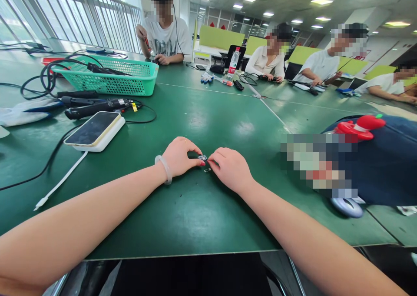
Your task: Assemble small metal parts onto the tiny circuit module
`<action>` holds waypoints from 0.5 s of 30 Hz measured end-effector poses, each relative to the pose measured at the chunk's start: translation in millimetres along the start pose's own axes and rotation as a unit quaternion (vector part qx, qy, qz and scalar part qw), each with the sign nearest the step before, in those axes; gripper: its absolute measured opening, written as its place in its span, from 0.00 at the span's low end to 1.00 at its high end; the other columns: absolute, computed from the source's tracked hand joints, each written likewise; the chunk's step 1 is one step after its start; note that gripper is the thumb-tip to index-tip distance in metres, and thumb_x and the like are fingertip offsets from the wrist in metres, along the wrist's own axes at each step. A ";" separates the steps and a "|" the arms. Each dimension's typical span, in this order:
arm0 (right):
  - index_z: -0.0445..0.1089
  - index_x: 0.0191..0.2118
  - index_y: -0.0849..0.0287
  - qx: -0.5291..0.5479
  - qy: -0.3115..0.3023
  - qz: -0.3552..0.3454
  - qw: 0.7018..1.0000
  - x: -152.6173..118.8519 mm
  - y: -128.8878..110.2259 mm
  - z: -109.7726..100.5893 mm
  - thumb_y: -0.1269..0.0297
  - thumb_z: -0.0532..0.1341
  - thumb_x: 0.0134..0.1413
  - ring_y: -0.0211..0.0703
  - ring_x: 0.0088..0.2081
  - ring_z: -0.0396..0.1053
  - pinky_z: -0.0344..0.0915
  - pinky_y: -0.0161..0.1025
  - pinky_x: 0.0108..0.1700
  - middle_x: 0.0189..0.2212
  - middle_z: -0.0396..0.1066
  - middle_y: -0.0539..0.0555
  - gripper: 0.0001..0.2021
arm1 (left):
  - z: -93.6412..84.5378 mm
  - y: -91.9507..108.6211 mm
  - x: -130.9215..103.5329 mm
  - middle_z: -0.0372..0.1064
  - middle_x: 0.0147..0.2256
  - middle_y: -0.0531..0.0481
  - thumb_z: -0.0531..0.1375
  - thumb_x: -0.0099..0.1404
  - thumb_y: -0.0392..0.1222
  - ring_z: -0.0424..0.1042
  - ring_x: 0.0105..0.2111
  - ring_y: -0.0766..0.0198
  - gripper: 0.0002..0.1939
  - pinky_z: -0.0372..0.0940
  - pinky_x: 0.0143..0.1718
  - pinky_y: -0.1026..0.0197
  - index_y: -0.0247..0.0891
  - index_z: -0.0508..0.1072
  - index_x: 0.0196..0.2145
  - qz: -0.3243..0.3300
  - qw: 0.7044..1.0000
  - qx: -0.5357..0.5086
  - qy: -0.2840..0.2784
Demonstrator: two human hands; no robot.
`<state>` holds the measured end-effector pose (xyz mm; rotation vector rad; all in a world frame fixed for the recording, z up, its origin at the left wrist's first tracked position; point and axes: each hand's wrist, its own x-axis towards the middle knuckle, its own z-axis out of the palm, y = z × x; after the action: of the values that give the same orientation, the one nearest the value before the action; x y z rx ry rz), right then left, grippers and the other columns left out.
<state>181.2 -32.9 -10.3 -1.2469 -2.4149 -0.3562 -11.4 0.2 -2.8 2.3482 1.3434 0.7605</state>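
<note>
Over the middle of the green table (182, 226), my left hand (178, 156) pinches a small dark and silvery part (202, 157), which looks like a tiny circuit board, between thumb and fingers. A pale bracelet (163, 169) circles the left wrist. My right hand (230, 167) is closed, its thumb and fingertips pinched at the right edge of that part. What sits between the right fingertips is too small to make out. Just below the fingertips lies a small flat piece with a light outline (207, 170) on the tabletop.
Left are a phone (94, 127) on a white block, a white cable (61, 181), black handled tools (96, 109) and a green basket (114, 76). A dark blue bag (387, 157) and rounded bluish object (347, 207) lie right. A bottle (233, 63) and several people are farther back.
</note>
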 end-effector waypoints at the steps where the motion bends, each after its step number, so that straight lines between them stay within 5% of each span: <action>1: 0.71 0.29 0.59 -0.013 0.004 -0.010 1.000 0.0 -0.3 0.2 0.66 0.53 0.59 0.39 0.33 0.65 0.55 0.37 0.35 0.29 0.70 0.53 0.11 | 0.1 0.3 0.0 0.75 0.35 0.52 0.65 0.48 0.55 0.63 0.48 0.54 0.14 0.58 0.51 0.53 0.45 0.78 0.30 0.000 1.000 -0.002 0.001; 9: 0.70 0.28 0.59 -0.052 0.048 -0.045 0.996 -0.7 -2.6 -0.4 0.67 0.51 0.61 0.38 0.30 0.63 0.52 0.38 0.33 0.27 0.70 0.52 0.14 | -2.2 6.5 0.5 0.75 0.34 0.54 0.63 0.51 0.53 0.69 0.40 0.57 0.12 0.62 0.44 0.56 0.45 0.78 0.31 -0.055 0.996 -0.057 -0.028; 15: 0.74 0.34 0.57 0.053 0.054 0.031 0.997 -1.9 0.4 -7.0 0.65 0.54 0.60 0.38 0.34 0.67 0.58 0.37 0.37 0.32 0.73 0.52 0.10 | -3.7 5.0 1.4 0.75 0.33 0.55 0.62 0.52 0.54 0.70 0.34 0.61 0.14 0.62 0.40 0.59 0.44 0.78 0.32 -0.088 0.988 -0.115 -0.050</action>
<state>184.0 -36.8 -4.9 -1.2221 -2.2687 -0.2671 -9.6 -1.0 3.2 2.0317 1.3240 0.6933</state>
